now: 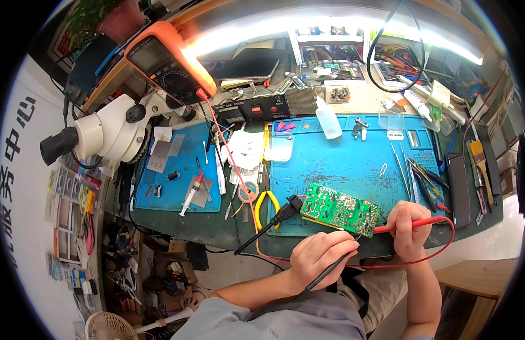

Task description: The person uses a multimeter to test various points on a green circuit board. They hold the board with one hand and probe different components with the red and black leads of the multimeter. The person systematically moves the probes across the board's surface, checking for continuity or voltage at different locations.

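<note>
A green circuit board (339, 208) lies at the front edge of the blue work mat (308, 164), solder side up. A black power plug (289, 208) meets its left end. My left hand (322, 256) is closed round a black test probe (325, 273), its tip at the board's lower right corner. My right hand (409, 229) pinches a red test probe (427, 221), whose tip points left at the board's right end. Whether either tip touches a solder joint is too small to tell. The red lead runs up to an orange multimeter (170, 63) at the back left.
Yellow-handled pliers (267, 208) lie left of the board. A white microscope (104, 130) stands at the left, near a syringe (191, 195). A white squeeze bottle (328, 119) is behind the board. Tweezers (399, 170) and black-handled pliers (424, 190) lie to the right.
</note>
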The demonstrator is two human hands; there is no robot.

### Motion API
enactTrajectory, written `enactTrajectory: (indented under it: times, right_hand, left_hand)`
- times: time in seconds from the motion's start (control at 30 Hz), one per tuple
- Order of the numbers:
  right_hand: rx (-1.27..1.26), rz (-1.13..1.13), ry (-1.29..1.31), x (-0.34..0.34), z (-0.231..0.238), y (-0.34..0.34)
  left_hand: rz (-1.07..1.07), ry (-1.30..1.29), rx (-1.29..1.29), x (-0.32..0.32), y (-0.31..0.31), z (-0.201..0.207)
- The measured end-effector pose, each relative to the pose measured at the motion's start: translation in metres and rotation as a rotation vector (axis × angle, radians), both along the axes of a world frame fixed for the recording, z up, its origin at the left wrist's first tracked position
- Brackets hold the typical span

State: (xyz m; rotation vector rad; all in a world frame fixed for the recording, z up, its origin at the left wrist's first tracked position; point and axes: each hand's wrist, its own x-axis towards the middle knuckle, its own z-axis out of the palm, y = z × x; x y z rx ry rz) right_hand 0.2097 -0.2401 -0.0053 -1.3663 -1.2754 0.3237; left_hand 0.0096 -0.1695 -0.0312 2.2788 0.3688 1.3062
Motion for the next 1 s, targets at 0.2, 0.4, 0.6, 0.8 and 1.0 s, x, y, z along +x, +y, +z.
enactTrajectory:
  times: [0.2, 0.4, 0.6, 0.8, 1.0]
  right_hand:
    - [0.015, 0.004, -0.006, -0.002, 0.000, 0.002]
    - [-0.012, 0.003, -0.021, 0.001, 0.001, -0.002]
    - [-0.004, 0.045, -0.001, 0.001, 0.005, 0.002]
    - [0.078, 0.073, 0.009, 0.003, 0.000, 0.003]
    - [0.083, 0.082, 0.002, 0.004, -0.003, 0.004]
  left_hand:
    - [0.005, 0.008, 0.003, -0.002, 0.001, 0.001]
    - [-0.007, 0.026, 0.003, 0.000, 0.000, 0.003]
    - [-0.005, 0.042, -0.012, 0.000, 0.001, 0.000]
    - [-0.008, 0.053, 0.006, 0.001, 0.000, -0.002]
    - [-0.015, 0.062, -0.002, 0.000, 0.000, -0.001]
